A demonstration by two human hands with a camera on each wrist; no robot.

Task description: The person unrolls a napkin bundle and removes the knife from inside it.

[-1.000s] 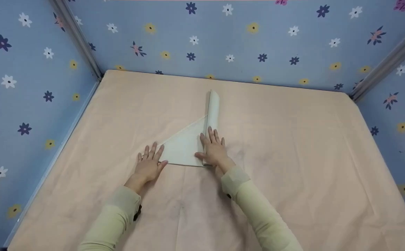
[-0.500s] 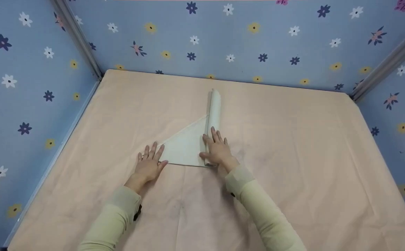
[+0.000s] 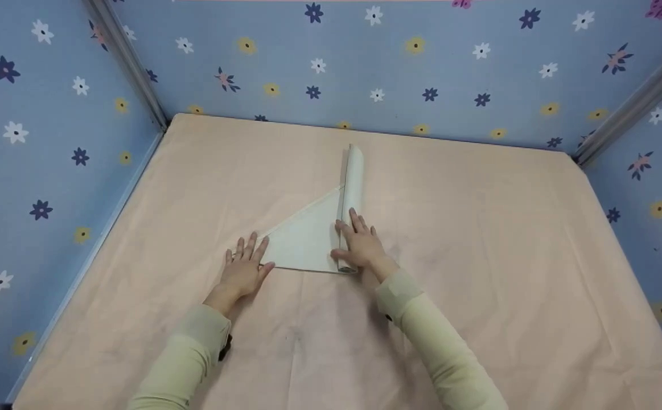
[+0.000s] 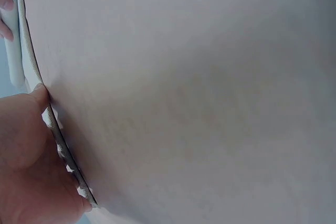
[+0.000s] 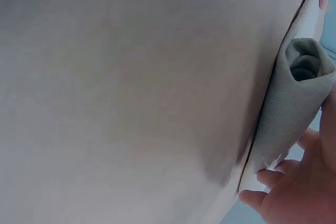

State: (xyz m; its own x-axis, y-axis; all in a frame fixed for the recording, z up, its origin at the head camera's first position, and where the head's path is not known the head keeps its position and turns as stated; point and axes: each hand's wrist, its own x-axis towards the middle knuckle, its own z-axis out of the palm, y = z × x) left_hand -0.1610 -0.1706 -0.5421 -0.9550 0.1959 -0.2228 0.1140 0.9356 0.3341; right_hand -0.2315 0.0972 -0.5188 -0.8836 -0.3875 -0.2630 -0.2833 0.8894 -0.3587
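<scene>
Your right hand point(image 3: 360, 247) lies over the near part of the roll point(image 3: 354, 171), fingers apart, thumb out toward the flat cloth point(image 3: 305, 236) on its left; the roll's far end runs on past your fingertips. Your left hand point(image 3: 243, 273), fingers spread, rests on the cloth's left tip. Flat stretch sits between your hands, far edge slanting up to the roll. All on the peach-covered bench point(image 3: 478, 256), blue flowered panels point(image 3: 342, 68) at back and sides.
</scene>
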